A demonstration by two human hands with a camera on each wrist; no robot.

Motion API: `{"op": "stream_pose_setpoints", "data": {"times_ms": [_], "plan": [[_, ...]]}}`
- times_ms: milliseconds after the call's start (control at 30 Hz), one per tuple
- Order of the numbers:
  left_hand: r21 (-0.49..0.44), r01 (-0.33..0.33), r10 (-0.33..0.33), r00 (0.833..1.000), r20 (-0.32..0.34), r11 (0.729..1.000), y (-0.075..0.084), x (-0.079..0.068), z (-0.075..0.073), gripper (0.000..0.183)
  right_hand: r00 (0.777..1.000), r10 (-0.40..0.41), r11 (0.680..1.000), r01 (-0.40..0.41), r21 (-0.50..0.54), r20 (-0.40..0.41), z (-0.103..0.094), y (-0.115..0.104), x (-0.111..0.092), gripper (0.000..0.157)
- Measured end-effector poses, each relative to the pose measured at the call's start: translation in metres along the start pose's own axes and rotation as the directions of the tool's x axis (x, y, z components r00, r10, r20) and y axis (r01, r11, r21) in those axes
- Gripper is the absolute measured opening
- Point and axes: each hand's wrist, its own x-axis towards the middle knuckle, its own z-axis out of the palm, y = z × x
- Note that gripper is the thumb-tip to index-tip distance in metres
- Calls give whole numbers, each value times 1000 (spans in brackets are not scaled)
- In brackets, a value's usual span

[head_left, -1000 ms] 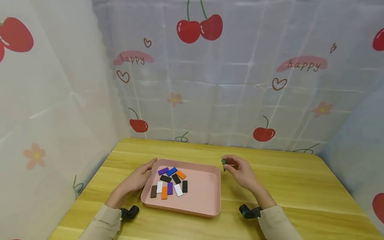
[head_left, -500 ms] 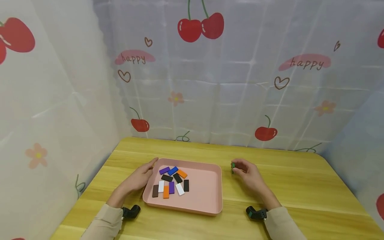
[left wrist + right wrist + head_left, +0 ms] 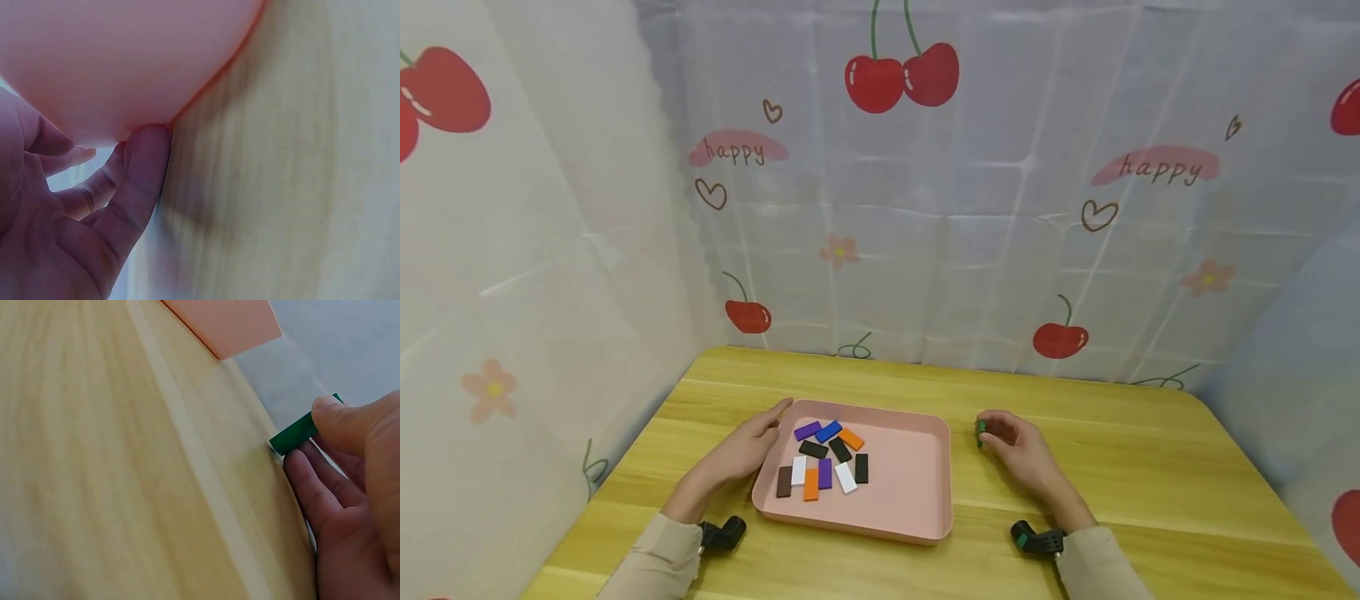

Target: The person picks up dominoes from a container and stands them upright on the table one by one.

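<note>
My right hand (image 3: 1021, 450) pinches a green domino block (image 3: 981, 432) between thumb and fingers, just right of the pink tray (image 3: 910, 500). In the right wrist view, the green domino (image 3: 295, 434) stands on end with its lower end right at the tabletop. My left hand (image 3: 747, 446) rests against the tray's left side, its fingers extended along the rim. In the left wrist view, those fingers (image 3: 147, 156) touch the tray's outer wall (image 3: 137, 69) close to the table.
Inside the tray's left half lie several dominoes, among them a blue one (image 3: 829, 431), a brown one (image 3: 784, 482) and a white one (image 3: 846, 477). The wooden table (image 3: 1075, 400) meets a printed curtain (image 3: 925, 292) behind.
My right hand has moved rightward, away from the tray's edge, and down toward the table with the green domino. My left hand stays at the tray.
</note>
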Motion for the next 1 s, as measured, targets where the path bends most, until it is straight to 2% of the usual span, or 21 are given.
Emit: {"op": "stream_pose_setpoints", "data": {"times_ms": [200, 500, 1000], "plan": [[6, 4, -4, 1000, 2, 1000, 0, -2, 0, 54, 1000, 25, 1000, -25, -6, 1, 4, 0, -3, 28], [0, -5, 5, 1000, 11, 1000, 1, -2, -1, 54, 1000, 11, 1000, -11, 5, 4, 2, 1, -3, 28], [13, -14, 14, 1000, 2, 1000, -2, 1, -1, 54, 999, 22, 997, -25, 76, 29, 1, 1, -2, 33]]}}
